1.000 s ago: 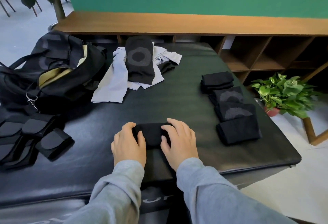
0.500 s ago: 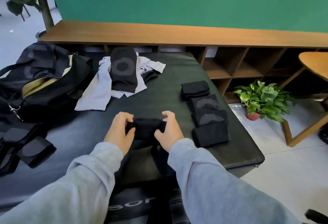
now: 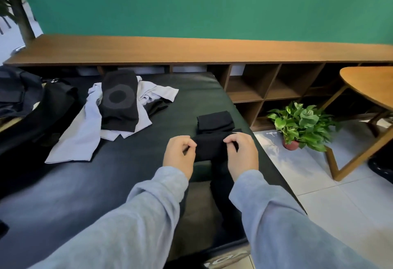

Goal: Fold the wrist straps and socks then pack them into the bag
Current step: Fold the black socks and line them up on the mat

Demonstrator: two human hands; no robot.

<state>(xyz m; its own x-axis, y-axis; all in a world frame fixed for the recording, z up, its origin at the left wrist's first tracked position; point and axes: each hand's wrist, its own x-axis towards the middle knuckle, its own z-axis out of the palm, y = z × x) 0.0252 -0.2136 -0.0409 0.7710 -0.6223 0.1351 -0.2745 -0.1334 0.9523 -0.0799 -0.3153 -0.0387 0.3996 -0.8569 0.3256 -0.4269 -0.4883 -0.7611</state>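
Folded black sock point(image 3: 209, 146) held off the tabletop point(image 3: 119, 175) near its right edge, long axis left-right, left hand point(image 3: 179, 153) pinching its left end, right hand point(image 3: 242, 151) pinching the right, folded stack point(image 3: 214, 119) just behind toward far-right corner.

Both arms reach forward in grey sleeves, wrists level and close together. The left hand point(image 3: 179, 154) curls its fingers and pinches one end of a black sock point(image 3: 209, 146); the right hand point(image 3: 242, 153) pinches the other end, seemingly between thumb and forefinger.
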